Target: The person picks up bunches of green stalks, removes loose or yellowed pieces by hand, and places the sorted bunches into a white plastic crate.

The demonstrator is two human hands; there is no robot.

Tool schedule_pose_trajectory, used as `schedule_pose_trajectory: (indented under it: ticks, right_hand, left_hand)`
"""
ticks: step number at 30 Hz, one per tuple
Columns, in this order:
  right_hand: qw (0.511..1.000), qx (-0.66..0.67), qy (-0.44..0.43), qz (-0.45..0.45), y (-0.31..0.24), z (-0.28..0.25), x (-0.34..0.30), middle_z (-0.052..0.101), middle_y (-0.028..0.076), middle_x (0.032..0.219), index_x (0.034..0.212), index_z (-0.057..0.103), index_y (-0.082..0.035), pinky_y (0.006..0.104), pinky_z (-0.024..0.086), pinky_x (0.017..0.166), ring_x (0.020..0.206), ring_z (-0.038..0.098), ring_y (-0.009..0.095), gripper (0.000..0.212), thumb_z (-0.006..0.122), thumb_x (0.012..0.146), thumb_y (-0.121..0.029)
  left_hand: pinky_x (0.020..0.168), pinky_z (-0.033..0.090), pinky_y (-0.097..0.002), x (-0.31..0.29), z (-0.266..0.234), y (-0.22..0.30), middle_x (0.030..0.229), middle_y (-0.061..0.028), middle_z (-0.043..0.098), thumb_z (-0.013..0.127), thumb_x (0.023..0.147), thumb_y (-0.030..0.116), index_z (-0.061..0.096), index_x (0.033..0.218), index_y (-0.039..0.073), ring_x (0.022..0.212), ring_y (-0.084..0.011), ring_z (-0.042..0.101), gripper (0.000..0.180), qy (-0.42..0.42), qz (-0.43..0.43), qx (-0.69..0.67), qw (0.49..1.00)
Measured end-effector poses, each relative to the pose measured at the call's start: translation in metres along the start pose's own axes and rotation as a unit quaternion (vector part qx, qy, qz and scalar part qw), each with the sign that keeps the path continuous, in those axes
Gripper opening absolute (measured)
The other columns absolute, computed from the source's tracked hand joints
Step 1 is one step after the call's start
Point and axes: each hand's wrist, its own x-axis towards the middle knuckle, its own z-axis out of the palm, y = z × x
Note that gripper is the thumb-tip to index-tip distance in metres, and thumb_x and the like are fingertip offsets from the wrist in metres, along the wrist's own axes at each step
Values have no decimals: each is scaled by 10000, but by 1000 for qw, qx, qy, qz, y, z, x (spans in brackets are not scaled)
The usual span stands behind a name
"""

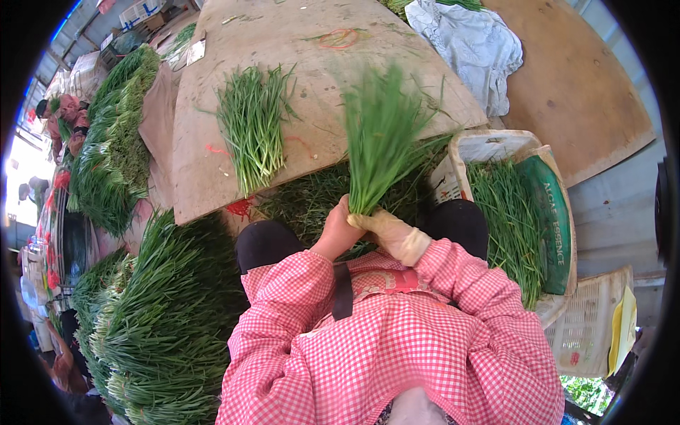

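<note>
Near the centre of the frame, the fingers of both hands are curled inward and pressed together around the pale lower end of a bunch of long green leaves (379, 149). The left hand (334, 228) grips it from the left side, and the right hand (389, 232), in a pale glove, closes on it from the right, touching the left; how each single finger lies cannot be told. The bunch points toward the top of the frame, its leaf tips fanned out and blurred, in front of the lower right part of a worn board (195, 159).

Below the board's edge, behind the hands, lies a dark tangle of loose leaves (304, 198) between the person's knees. Up and left of the hands, a second bunch (255, 124) rests on the board, well apart from the held one. A thin red loop (338, 38) lies farther up.

Right of centre, a pale crate (496, 139) contains more greens (503, 219) and a green panel (552, 227). A crumpled white cloth (467, 53) lies at the upper right. Large heaps of greens fill the lower left (170, 312) and upper left (117, 134), and another person (69, 113) bends near the left rim.
</note>
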Motion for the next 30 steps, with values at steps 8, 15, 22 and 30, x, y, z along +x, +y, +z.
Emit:
schedule_pose_trajectory:
  ticks: [8, 15, 22, 30]
  right_hand:
    - [972, 195, 124, -50, -14, -29, 15, 624, 53, 891, 932, 586, -70, 339, 501, 789, 859, 601, 189, 240, 714, 762, -182]
    - [984, 62, 116, -121, -47, -15, 9, 599, 14, 846, 949, 591, -69, 269, 476, 708, 767, 577, 126, 277, 731, 739, -182]
    - [992, -125, 25, 14, -64, 29, 74, 610, 8, 781, 937, 616, -55, 265, 442, 641, 685, 553, 125, 267, 700, 749, -224]
    - [971, 163, 173, 33, -7, -27, 6, 613, 41, 860, 972, 591, -66, 311, 473, 696, 793, 569, 156, 280, 654, 790, -270]
  left_hand:
    - [710, 488, -439, -19, -1, 41, 860, -245, 606, 636, 655, 110, 425, 1139, -6, 824, -402, 594, 541, -18, -40, 210, 977]
    - [761, 483, -360, -34, 10, 39, 924, -200, 607, 659, 661, 72, 401, 1178, -19, 857, -306, 610, 585, 28, -32, 101, 994]
    - [767, 446, -263, -32, 11, 9, 973, -48, 570, 604, 683, -62, 465, 1070, 9, 867, -135, 547, 418, 157, -29, -221, 962]
    - [737, 465, -321, -38, -4, 19, 920, -152, 612, 659, 666, 121, 491, 1058, -24, 845, -248, 604, 450, -108, -109, 69, 986]
